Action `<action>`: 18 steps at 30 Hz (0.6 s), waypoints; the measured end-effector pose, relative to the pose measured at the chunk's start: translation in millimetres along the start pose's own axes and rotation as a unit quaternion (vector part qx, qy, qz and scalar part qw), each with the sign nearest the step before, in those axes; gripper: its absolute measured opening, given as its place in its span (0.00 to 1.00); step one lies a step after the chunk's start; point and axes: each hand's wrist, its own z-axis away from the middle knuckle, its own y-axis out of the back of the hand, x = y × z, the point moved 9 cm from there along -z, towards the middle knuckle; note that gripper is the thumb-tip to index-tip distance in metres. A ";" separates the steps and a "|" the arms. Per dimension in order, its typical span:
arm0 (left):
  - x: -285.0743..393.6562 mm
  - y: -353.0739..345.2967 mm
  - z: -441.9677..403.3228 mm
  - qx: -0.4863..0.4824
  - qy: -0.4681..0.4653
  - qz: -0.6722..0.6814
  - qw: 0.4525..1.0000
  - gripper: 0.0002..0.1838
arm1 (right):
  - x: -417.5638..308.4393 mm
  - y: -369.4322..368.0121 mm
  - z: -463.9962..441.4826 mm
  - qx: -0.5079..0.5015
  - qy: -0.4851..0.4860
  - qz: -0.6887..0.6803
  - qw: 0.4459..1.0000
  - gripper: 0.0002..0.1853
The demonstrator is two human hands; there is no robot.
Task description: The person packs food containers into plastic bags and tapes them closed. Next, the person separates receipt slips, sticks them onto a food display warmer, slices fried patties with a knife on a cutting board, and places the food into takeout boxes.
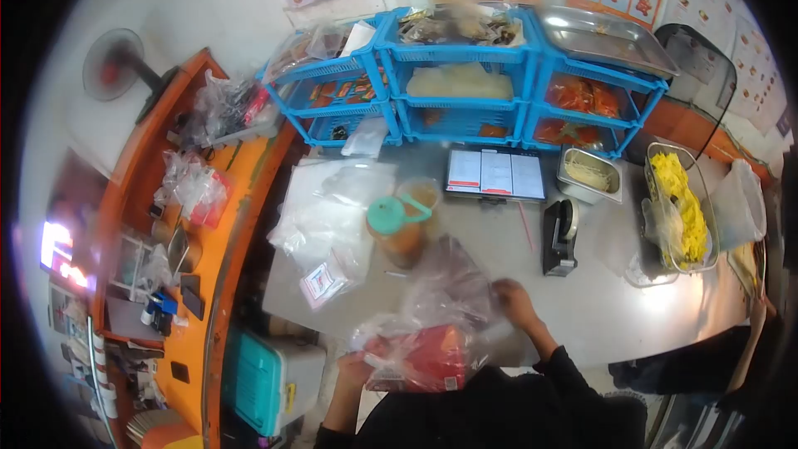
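Note:
A clear plastic bag [446,284] spreads over the near edge of the metal table, its upper part blurred. Inside its lower part is a red package [422,359] with printing on it. My left hand [356,370] is closed on the bag at the package's left side, with some fingers hidden. At the bag's right edge, my right hand [515,303] has its fingers curled on the plastic, slightly smeared by motion. Just beyond the bag stands a jug [396,245] of brown liquid with a green lid [397,214].
White plastic bags [332,204] lie at the left of the metal table [598,308]. A tablet [494,173], a tape dispenser [561,237] and a tray of yellow food [680,208] stand farther back. Blue racks [461,58] line the wall. Another person's arm [751,341] shows at far right.

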 end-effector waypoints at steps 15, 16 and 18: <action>84.6 28.0 16.9 0.002 -0.200 0.198 0.960 0.04 | -55.3 -33.4 24.3 0.117 -0.077 0.250 0.958 0.19; 87.2 36.4 16.5 0.009 -0.215 0.194 0.957 0.04 | -64.4 -31.9 23.6 0.125 -0.085 0.270 0.951 0.20; 91.2 41.8 12.8 0.009 -0.215 0.208 0.954 0.04 | -70.9 -35.1 21.8 0.135 -0.095 0.292 0.942 0.21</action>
